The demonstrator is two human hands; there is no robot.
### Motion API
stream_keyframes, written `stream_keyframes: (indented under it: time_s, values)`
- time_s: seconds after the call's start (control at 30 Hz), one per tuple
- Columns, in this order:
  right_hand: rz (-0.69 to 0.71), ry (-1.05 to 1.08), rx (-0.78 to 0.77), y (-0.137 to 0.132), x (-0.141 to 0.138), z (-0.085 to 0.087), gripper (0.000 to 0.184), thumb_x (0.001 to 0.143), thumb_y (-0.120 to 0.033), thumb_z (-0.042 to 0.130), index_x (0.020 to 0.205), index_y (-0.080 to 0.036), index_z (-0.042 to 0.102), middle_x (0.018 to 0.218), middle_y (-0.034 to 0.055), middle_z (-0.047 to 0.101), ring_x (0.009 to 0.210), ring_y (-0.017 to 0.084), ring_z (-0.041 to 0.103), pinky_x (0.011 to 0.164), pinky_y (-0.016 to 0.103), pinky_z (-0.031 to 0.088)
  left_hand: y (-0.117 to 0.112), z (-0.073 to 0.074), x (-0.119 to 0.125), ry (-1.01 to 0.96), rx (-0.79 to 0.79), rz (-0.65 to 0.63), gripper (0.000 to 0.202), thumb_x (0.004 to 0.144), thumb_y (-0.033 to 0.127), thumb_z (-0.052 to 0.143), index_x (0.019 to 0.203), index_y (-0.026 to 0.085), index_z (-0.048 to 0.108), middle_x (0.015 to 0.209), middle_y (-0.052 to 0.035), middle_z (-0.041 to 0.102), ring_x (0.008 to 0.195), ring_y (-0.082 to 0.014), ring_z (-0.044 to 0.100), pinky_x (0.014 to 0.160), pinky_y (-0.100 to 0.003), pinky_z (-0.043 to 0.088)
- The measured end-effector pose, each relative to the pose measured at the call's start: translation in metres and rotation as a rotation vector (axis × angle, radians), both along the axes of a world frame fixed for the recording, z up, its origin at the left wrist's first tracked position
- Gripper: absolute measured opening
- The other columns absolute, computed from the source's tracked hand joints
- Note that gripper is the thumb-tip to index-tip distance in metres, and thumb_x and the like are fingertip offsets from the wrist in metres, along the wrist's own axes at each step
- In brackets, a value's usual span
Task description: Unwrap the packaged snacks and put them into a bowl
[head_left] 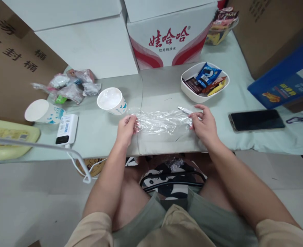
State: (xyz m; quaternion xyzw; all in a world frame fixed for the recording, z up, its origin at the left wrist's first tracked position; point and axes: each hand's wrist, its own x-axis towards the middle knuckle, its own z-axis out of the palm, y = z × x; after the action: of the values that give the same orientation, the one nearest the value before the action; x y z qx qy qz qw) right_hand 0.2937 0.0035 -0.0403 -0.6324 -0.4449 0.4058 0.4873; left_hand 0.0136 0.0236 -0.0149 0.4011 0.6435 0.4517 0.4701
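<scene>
A crumpled sheet of clear plastic film (pixel 163 122) is stretched between my hands, just above the front part of the table. My left hand (pixel 127 129) is closed on its left end, thumb against the fingers. At the right end my right hand (pixel 204 125) pinches the film, with some fingers raised. A slim white and grey object (pixel 184 110), perhaps a pen or a cutter, lies just behind the right hand, partly hidden by it. Beyond my left hand stands a paper cup (pixel 112 101) with something whitish inside.
A white bowl (pixel 205 95) of wrapped snacks sits behind my right hand, with a phone (pixel 256 120) to its right. On the left are wrapped pieces (pixel 70 85), another paper cup (pixel 44 112) and a power bank (pixel 67 129). Cartons (pixel 172 44) line the back.
</scene>
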Motion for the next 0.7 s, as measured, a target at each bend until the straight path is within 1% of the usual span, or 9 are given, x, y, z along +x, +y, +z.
stream_keyframes:
  time_s: [0.13,0.23,0.3,0.37,0.47,0.53,0.6,0.63,0.7]
  values:
    - [0.021,-0.173,-0.033,-0.002,-0.001,0.001,0.042,0.084,-0.034,0.061,0.124,-0.025,0.054,0.1,0.0035,0.073,0.045,0.011,0.058,0.052,0.029,0.049,0.003,-0.011,-0.005,0.167,-0.001,0.035,0.016,0.08,0.035,0.059,0.077,0.02,0.056,0.053,0.0061,0.055,0.034,-0.0075,0.038,0.034,-0.02,0.026]
    - [0.053,-0.336,-0.035,-0.004,-0.002,0.0,0.048,0.082,-0.026,0.059,0.13,-0.024,0.054,0.108,0.0057,0.072,0.047,0.012,0.059,0.067,0.038,0.055,0.006,-0.019,-0.01,0.329,-0.003,0.046,0.014,0.08,0.034,0.06,0.081,0.021,0.057,0.051,0.0055,0.057,0.036,-0.0096,0.042,0.038,-0.021,0.031]
    - [0.065,-0.452,0.01,-0.005,-0.003,-0.002,0.052,0.082,-0.023,0.059,0.133,-0.024,0.054,0.11,0.0073,0.071,0.056,0.016,0.062,0.077,0.042,0.055,0.008,-0.021,-0.011,0.386,-0.005,0.082,0.013,0.079,0.032,0.062,0.083,0.021,0.057,0.05,0.0058,0.056,0.037,-0.0109,0.046,0.04,-0.021,0.032]
    - [0.078,-0.558,0.087,-0.006,-0.004,-0.004,0.053,0.082,-0.023,0.058,0.135,-0.025,0.055,0.111,0.0088,0.07,0.071,0.021,0.066,0.082,0.044,0.054,0.01,-0.019,-0.01,0.361,-0.017,0.118,0.011,0.078,0.029,0.062,0.083,0.022,0.055,0.049,0.0067,0.053,0.037,-0.0108,0.045,0.039,-0.02,0.031]
    - [0.104,-0.711,0.158,-0.009,-0.005,-0.008,0.044,0.084,-0.023,0.055,0.128,-0.026,0.063,0.119,0.0112,0.064,0.08,0.022,0.065,0.079,0.042,0.053,0.012,-0.013,-0.007,0.244,-0.061,0.162,0.012,0.077,0.024,0.061,0.083,0.022,0.051,0.048,0.0083,0.048,0.037,-0.0093,0.04,0.038,-0.019,0.026]
    - [0.151,-0.812,0.142,-0.011,-0.006,-0.009,0.03,0.085,-0.023,0.053,0.109,-0.025,0.071,0.127,0.0123,0.059,0.077,0.02,0.064,0.072,0.039,0.052,0.012,-0.011,-0.006,0.173,-0.1,0.177,0.018,0.075,0.02,0.061,0.087,0.023,0.048,0.051,0.0089,0.047,0.039,-0.0085,0.039,0.039,-0.017,0.025]
    - [0.222,-0.891,0.108,-0.013,-0.008,-0.009,0.023,0.085,-0.021,0.051,0.091,-0.023,0.073,0.134,0.012,0.053,0.076,0.019,0.063,0.067,0.036,0.05,0.013,-0.013,-0.008,0.143,-0.125,0.166,0.025,0.074,0.018,0.062,0.091,0.024,0.045,0.054,0.0089,0.048,0.041,-0.0085,0.039,0.04,-0.017,0.026]
    - [0.258,-0.918,0.096,-0.014,-0.009,-0.008,0.024,0.085,-0.02,0.05,0.087,-0.022,0.074,0.136,0.0116,0.051,0.078,0.02,0.064,0.066,0.036,0.05,0.013,-0.014,-0.009,0.151,-0.122,0.154,0.027,0.074,0.018,0.062,0.094,0.024,0.044,0.055,0.009,0.048,0.042,-0.0087,0.039,0.041,-0.018,0.027]
    - [0.304,-0.958,0.071,-0.014,-0.011,-0.007,0.031,0.084,-0.017,0.049,0.099,-0.024,0.076,0.141,0.0117,0.047,0.08,0.021,0.065,0.066,0.036,0.051,0.013,-0.017,-0.012,0.217,-0.082,0.131,0.032,0.075,0.021,0.064,0.099,0.025,0.045,0.058,0.0089,0.047,0.045,-0.0097,0.04,0.044,-0.02,0.03]
